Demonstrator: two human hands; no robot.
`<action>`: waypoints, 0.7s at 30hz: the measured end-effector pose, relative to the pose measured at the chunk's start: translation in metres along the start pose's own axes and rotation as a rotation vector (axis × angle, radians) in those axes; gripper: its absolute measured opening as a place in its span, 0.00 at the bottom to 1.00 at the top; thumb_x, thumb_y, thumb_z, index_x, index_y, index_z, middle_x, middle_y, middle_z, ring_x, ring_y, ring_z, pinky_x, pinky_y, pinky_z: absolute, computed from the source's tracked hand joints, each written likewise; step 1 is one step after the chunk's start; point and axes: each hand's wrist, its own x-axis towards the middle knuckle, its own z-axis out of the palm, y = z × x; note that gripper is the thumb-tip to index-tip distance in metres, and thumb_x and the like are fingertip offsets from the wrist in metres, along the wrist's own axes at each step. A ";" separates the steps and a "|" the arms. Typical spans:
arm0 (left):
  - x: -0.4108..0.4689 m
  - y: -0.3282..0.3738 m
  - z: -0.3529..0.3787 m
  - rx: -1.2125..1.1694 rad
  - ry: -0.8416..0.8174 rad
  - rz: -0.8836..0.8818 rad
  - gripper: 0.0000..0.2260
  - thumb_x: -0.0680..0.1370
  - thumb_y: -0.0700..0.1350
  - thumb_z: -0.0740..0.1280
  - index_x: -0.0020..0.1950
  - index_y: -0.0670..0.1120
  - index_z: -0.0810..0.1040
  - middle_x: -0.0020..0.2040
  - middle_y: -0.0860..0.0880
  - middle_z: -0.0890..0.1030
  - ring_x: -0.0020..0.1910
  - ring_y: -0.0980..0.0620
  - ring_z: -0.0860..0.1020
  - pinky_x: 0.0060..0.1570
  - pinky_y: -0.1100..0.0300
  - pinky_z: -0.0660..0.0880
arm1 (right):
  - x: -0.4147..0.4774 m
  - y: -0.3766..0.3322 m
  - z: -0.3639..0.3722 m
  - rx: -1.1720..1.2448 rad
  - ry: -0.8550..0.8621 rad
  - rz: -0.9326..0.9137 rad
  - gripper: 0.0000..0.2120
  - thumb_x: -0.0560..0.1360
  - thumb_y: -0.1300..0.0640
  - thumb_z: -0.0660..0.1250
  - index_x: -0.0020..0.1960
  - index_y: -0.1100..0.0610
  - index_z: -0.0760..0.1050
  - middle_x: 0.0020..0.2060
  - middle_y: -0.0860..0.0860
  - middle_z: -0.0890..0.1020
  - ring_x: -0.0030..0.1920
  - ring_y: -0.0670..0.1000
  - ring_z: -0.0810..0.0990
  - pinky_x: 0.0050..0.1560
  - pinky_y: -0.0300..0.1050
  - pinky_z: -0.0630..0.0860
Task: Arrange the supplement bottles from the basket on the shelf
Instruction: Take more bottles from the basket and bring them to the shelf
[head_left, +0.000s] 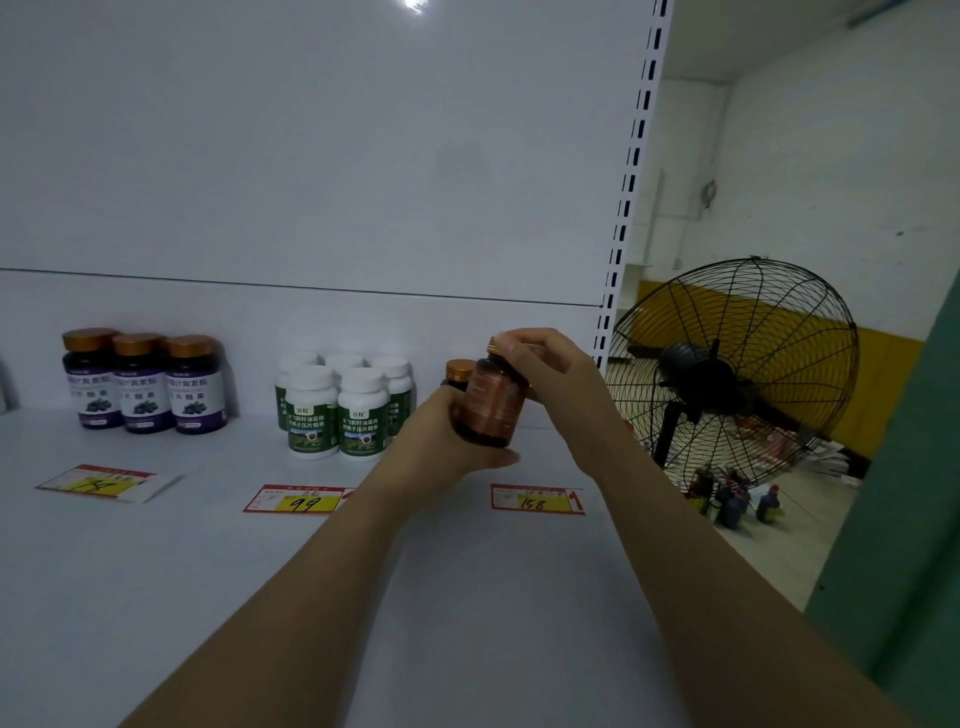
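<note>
Both hands hold one brown bottle with an orange label (491, 402) just above the white shelf (208, 545), at its right end. My left hand (447, 441) cups the bottle's base and side. My right hand (550, 369) grips its gold cap from above. A second dark bottle with a gold cap (457, 373) stands right behind, mostly hidden. Three purple-label bottles (143, 384) stand at the back left. Several white bottles with green labels (343, 405) stand in the middle. The basket is out of view.
Three price tags lie on the shelf: one at the left (98, 483), "99" (301, 500) in the middle and "158" (537, 500) at the right. A slotted upright (631, 171) ends the shelf. Beyond it stand a black floor fan (727, 374) and several dark bottles (732, 499) on the floor.
</note>
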 end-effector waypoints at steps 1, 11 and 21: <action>0.000 -0.001 0.001 0.008 0.024 0.006 0.27 0.64 0.47 0.79 0.56 0.50 0.69 0.46 0.56 0.76 0.44 0.60 0.75 0.38 0.70 0.70 | 0.000 -0.001 0.002 -0.032 0.011 -0.012 0.13 0.74 0.51 0.70 0.55 0.55 0.78 0.48 0.47 0.82 0.50 0.45 0.80 0.52 0.42 0.79; -0.003 0.000 -0.006 -0.195 -0.171 -0.012 0.23 0.68 0.43 0.76 0.61 0.47 0.76 0.52 0.52 0.83 0.53 0.54 0.80 0.60 0.56 0.74 | 0.002 -0.002 -0.006 0.073 -0.028 0.026 0.13 0.79 0.58 0.62 0.63 0.55 0.74 0.55 0.51 0.80 0.57 0.50 0.78 0.60 0.46 0.76; 0.003 -0.001 -0.004 -0.187 -0.060 -0.005 0.23 0.66 0.43 0.78 0.55 0.48 0.70 0.50 0.48 0.80 0.50 0.49 0.79 0.44 0.64 0.74 | 0.001 -0.005 0.001 0.109 -0.029 -0.013 0.08 0.77 0.59 0.66 0.56 0.54 0.76 0.48 0.50 0.81 0.49 0.47 0.82 0.53 0.46 0.80</action>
